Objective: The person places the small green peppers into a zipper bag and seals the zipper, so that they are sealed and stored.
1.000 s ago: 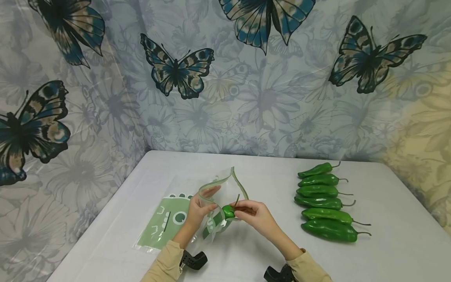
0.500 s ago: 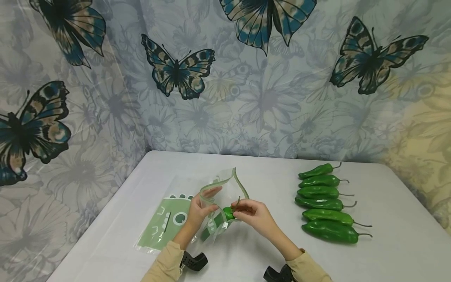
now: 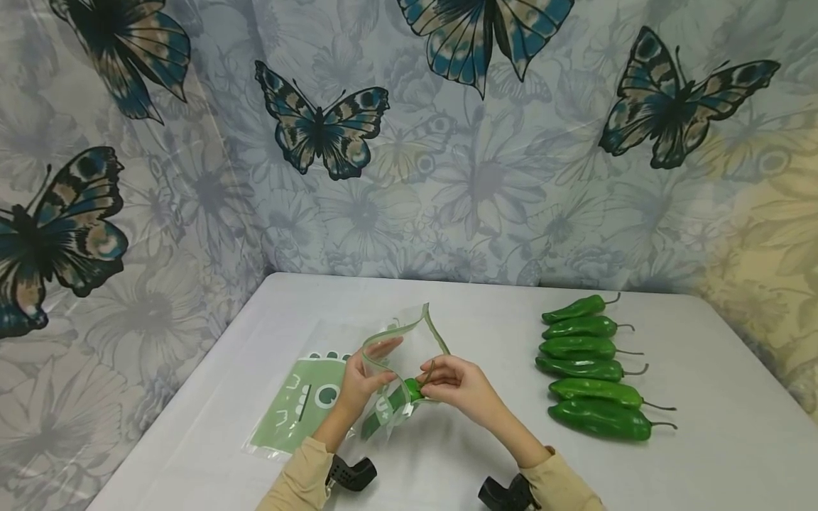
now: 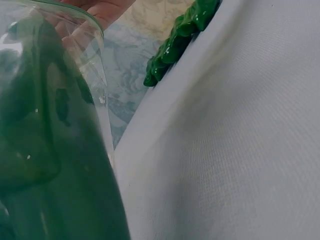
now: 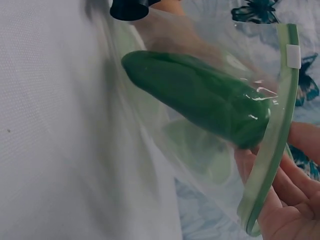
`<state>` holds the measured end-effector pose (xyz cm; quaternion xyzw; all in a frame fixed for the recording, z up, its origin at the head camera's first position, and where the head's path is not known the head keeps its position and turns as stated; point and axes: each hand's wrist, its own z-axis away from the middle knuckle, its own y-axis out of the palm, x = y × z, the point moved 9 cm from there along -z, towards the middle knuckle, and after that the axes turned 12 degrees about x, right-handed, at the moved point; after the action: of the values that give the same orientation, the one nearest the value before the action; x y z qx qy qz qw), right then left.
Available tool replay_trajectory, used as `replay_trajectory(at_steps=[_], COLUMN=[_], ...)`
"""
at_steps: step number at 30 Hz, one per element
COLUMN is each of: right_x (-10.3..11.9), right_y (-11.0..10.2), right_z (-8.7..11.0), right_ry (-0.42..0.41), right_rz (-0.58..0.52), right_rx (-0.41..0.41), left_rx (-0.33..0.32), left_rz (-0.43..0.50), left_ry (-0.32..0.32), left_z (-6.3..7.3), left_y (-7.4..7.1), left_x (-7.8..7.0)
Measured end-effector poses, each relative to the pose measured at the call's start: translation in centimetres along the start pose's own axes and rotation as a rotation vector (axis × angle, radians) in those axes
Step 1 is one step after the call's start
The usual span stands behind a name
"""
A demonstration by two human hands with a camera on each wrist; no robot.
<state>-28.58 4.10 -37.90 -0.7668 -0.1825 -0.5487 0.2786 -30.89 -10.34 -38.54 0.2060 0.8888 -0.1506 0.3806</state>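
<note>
A clear zip bag (image 3: 437, 333) with a green rim stands with its mouth spread, held up above the table. My left hand (image 3: 358, 382) holds its rim on the left side, fingers and thumb apart along the edge. A green pepper (image 5: 195, 95) lies tilted inside the bag, its tip toward the bottom and its stem end at the mouth. My right hand (image 3: 461, 385) pinches it near the stem, fingertips just within the opening. In the left wrist view, the bag and the pepper (image 4: 75, 150) fill the left side, with right-hand fingers above.
Several green peppers (image 3: 599, 419) lie in a column on the right of the white table (image 3: 486, 465), stems pointing right. A flat bag with a green one-eyed face (image 3: 281, 426) lies at the left, partly behind my left hand. A butterfly-patterned cloth (image 3: 473, 184) hangs behind.
My right hand has moved slightly, and the pepper has sunk a little deeper into the bag, its stem now lower. The left hand stays in place on the rim.
</note>
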Motion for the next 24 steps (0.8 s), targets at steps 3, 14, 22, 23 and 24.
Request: replay_trajectory(at_steps=[3, 14, 22, 23, 24], right_x=[0.0, -0.9, 0.8, 0.6, 0.2], right_y=[-0.1, 0.4, 1.2, 1.3, 1.4], right_z=[-0.1, -0.9, -1.1, -1.2, -1.3], right_ry=[0.008, 0.060, 0.079, 0.079, 0.085], right_rz=[0.022, 0.033, 0.047, 0.040, 0.035], right_rx=[0.001, 0.011, 0.065, 0.077, 0.087], left_rx=[0.003, 0.002, 0.022, 0.022, 0.023], left_rz=[-0.014, -0.089, -0.078, -0.080, -0.080], left_ry=[-0.008, 0.000, -0.044, -0.041, -0.038], left_z=[-0.1, -0.4, -0.3, -0.3, -0.2], left_y=[0.0, -0.1, 0.1, 0.1, 0.1], left_x=[-0.1, -1.0, -0.4, -0.4, -0.5])
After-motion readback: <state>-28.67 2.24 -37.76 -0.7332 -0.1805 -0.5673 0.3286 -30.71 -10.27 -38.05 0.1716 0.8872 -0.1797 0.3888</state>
